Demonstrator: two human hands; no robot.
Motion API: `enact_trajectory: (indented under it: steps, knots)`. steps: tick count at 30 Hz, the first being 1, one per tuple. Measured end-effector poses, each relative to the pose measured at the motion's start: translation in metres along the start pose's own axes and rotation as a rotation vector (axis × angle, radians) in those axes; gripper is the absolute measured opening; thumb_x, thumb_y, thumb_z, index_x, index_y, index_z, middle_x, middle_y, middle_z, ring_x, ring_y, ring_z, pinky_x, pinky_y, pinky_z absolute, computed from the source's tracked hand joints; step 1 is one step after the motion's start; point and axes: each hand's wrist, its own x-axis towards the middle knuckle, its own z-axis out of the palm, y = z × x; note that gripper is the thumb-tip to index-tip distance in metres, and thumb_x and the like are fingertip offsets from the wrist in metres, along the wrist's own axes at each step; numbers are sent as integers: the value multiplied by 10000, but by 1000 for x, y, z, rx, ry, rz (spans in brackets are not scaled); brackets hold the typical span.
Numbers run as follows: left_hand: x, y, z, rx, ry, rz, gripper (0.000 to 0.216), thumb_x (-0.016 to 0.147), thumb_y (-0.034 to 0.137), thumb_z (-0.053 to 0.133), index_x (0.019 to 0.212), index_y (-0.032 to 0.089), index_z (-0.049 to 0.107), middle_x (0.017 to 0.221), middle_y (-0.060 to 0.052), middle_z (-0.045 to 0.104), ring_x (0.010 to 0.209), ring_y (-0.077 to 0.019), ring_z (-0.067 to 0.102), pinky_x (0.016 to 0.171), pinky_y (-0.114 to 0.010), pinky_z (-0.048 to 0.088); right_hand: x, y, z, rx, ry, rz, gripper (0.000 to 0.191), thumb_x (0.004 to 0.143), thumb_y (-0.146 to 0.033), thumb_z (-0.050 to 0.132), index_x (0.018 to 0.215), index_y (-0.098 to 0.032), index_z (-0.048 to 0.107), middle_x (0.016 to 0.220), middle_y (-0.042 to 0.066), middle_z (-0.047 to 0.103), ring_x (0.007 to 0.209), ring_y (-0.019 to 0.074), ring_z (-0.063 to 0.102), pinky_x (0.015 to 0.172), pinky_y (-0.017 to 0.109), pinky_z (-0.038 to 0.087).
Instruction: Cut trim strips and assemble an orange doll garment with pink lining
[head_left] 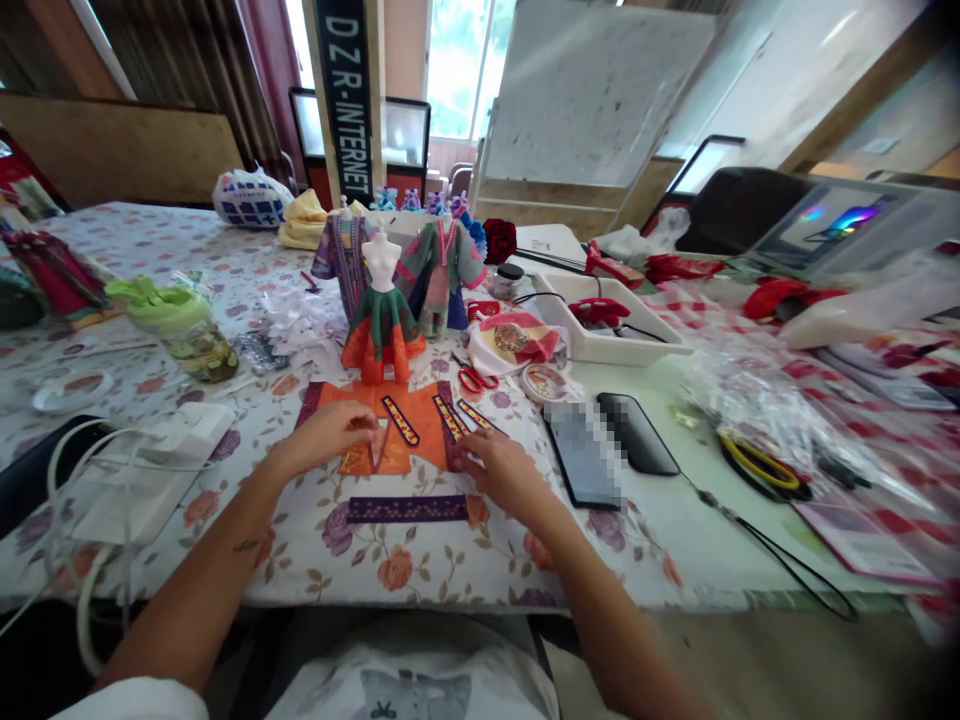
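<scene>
Head view: near the front edge of the table (420, 575), an orange doll robe (390, 440) lies spread flat. The left hand (330, 435) rests curled on its left sleeve; whether the fingers pinch cloth I cannot tell. The right hand (506, 470) lies flat and unclenched on the right sleeve, grasping nothing. Smoothing likely goes best with even outward pressure from both hands. Counted: three dressed mannequins (381, 320), one loose purple strip (407, 509), one pair of red scissors (476, 378), two phones (637, 432).
</scene>
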Motion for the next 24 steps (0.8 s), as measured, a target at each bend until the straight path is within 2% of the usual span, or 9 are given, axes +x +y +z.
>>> enact_trajectory:
  steps: [2, 3, 6, 9, 13, 18, 20, 22, 24]
  knots:
    - [-18, 6, 12, -52, -132, 12, 192, 813, 344, 541, 832, 193, 658, 875, -36, 665, 835, -210, 601, 768, -299, 429, -19, -3, 6, 107, -30, -49, 135, 863, -245, 601, 964, -191, 674, 992, 76, 640, 944, 208, 575, 814, 293, 414]
    - [-26, 8, 19, -56, -154, 9, 187, 807, 354, 560, 833, 191, 649, 891, -38, 652, 857, -209, 591, 776, -298, 425, -26, -5, 8, 139, -35, -40, 130, 836, -242, 635, 945, -183, 673, 987, 78, 634, 948, 215, 565, 817, 300, 416]
    - [-45, 8, 39, 14, -131, -50, 175, 744, 345, 647, 835, 196, 630, 934, -47, 607, 907, -224, 555, 788, -314, 410, -39, -9, 14, 188, -44, 5, 112, 793, -201, 669, 900, -171, 657, 944, 71, 616, 927, 218, 549, 808, 305, 421]
    - [-55, 6, 49, 55, -122, -65, 123, 740, 309, 653, 750, 197, 604, 884, -34, 579, 883, -220, 537, 770, -318, 389, -43, -12, 16, 237, -60, -8, 43, 809, -137, 623, 830, -172, 636, 916, 61, 611, 904, 203, 544, 792, 290, 418]
    - [-58, 9, 41, -42, -109, -66, 143, 780, 325, 607, 730, 198, 567, 800, -9, 586, 785, -190, 541, 706, -293, 378, -42, -14, 14, 297, -51, -48, 60, 835, -145, 573, 799, -178, 606, 881, 51, 620, 864, 193, 549, 754, 279, 413]
    - [-48, 9, 31, -148, -74, -111, 119, 807, 315, 553, 772, 202, 555, 739, 8, 601, 693, -172, 547, 638, -274, 371, -21, -13, 13, 334, -60, 61, 89, 859, -171, 518, 796, -189, 579, 689, 10, 618, 681, 162, 578, 656, 253, 400]
    - [-42, 7, 30, -98, -52, -110, 83, 800, 272, 543, 767, 199, 566, 749, -1, 615, 714, -181, 562, 650, -279, 372, -11, -12, 13, 231, -51, 102, 75, 849, -172, 540, 799, -181, 594, 721, 25, 638, 721, 172, 596, 662, 253, 390]
    - [-37, 7, 30, -40, -23, -113, 73, 798, 238, 529, 773, 196, 584, 777, -15, 634, 745, -192, 576, 670, -286, 377, -5, -12, 12, 96, -44, 136, 41, 831, -189, 585, 818, -173, 621, 837, 60, 663, 809, 194, 609, 672, 257, 380]
    - [-33, 9, 30, -10, 11, -107, 84, 806, 231, 524, 793, 195, 599, 809, -25, 641, 770, -197, 580, 687, -289, 386, -1, -13, 8, 8, -40, 177, 86, 843, -232, 596, 888, -175, 641, 929, 83, 670, 860, 210, 614, 673, 262, 376]
